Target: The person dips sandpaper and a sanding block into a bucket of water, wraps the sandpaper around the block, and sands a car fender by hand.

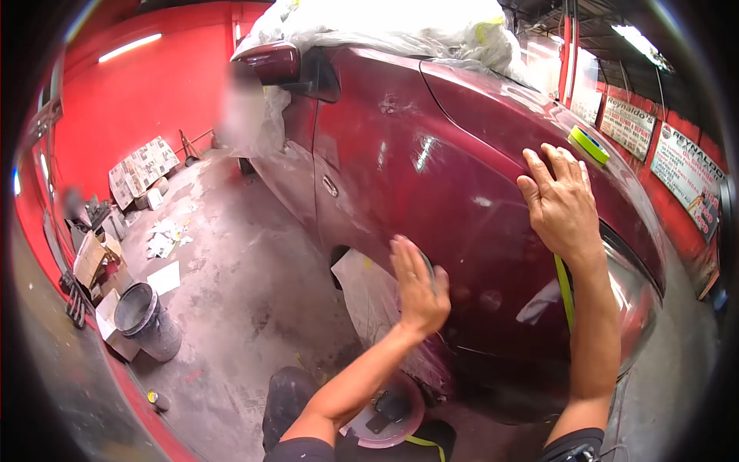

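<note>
- Here, a maroon car point(446, 162) is seen before both hands.
- "Reynaldo's" is read on one sign point(627, 127), "REYNALDO" on another point(687, 181).
- The right hand point(566, 208) is spread over the fender point(493, 231), nothing visibly held.
- The left hand point(421, 291) is opened lower; any hold cannot be told.
- Green tape point(590, 145) is set on the hood.

"Reynaldo" on two wall signs point(628, 129) point(687, 177)

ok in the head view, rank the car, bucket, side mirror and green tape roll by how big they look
1. Car
2. Bucket
3. Side mirror
4. Green tape roll
That's apparent size only, as their distances differ.
</note>
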The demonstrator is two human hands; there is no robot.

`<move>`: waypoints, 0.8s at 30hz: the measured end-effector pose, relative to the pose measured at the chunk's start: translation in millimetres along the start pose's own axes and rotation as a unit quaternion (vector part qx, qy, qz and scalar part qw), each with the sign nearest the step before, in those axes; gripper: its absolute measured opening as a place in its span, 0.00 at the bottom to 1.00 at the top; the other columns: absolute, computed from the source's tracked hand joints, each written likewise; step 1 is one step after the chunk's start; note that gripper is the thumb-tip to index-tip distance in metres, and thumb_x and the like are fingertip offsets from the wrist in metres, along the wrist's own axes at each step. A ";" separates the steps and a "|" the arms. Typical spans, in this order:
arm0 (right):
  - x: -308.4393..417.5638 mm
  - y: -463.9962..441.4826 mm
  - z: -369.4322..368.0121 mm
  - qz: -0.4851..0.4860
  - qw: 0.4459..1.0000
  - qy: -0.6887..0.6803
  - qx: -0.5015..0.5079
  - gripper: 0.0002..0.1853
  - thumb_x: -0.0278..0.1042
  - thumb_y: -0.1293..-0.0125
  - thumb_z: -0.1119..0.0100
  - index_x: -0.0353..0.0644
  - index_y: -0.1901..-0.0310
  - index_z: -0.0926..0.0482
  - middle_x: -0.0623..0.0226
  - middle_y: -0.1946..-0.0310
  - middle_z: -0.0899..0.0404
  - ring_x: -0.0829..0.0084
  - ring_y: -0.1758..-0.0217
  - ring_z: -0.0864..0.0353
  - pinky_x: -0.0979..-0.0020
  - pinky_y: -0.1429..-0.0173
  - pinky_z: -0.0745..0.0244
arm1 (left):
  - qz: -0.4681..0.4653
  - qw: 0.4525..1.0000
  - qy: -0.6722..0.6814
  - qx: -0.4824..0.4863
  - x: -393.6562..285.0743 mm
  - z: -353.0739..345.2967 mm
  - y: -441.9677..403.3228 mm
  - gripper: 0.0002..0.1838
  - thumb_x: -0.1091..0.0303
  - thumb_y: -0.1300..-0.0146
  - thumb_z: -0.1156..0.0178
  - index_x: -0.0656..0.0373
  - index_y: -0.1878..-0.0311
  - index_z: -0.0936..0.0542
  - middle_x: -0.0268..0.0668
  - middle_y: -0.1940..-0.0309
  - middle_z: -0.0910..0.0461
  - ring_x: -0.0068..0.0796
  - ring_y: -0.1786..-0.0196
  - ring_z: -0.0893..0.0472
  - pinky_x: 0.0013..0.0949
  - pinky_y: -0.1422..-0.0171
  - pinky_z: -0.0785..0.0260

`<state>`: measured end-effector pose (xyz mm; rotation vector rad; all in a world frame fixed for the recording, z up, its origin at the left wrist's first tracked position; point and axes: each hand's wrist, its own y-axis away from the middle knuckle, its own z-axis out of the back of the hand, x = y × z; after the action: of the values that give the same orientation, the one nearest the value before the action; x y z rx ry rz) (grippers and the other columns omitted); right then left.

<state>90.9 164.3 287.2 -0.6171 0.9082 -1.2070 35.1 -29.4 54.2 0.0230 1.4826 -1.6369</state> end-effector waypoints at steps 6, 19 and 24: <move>3.1 1.6 1.9 -0.008 0.999 0.005 0.031 0.24 0.47 0.22 0.50 0.43 0.33 0.23 0.48 0.31 0.28 0.46 0.25 0.33 0.43 0.21 0.42 | 0.197 0.979 0.034 -0.044 29.4 7.5 -110.5 0.44 0.48 0.21 0.58 0.82 0.22 0.55 0.69 0.20 0.59 0.61 0.16 0.60 0.52 0.13 0.70; 7.5 2.2 4.7 -0.034 0.998 -0.012 0.056 0.26 0.50 0.24 0.49 0.45 0.31 0.26 0.49 0.29 0.30 0.47 0.23 0.37 0.40 0.20 0.46 | 0.091 0.995 0.030 -0.034 31.9 12.2 -96.5 0.41 0.56 0.21 0.55 0.80 0.22 0.56 0.71 0.20 0.58 0.65 0.16 0.58 0.54 0.13 0.68; 4.7 3.7 2.8 -0.026 0.998 -0.003 0.051 0.26 0.51 0.23 0.50 0.45 0.31 0.26 0.50 0.29 0.30 0.47 0.23 0.36 0.41 0.20 0.46 | -0.123 0.990 -0.023 0.071 44.0 36.5 -67.6 0.41 0.55 0.21 0.55 0.79 0.21 0.57 0.66 0.19 0.60 0.63 0.15 0.62 0.53 0.13 0.70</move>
<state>95.7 160.6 284.5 -0.5646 0.8243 -1.2891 -12.9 -92.7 93.2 -0.1231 1.3736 -1.9270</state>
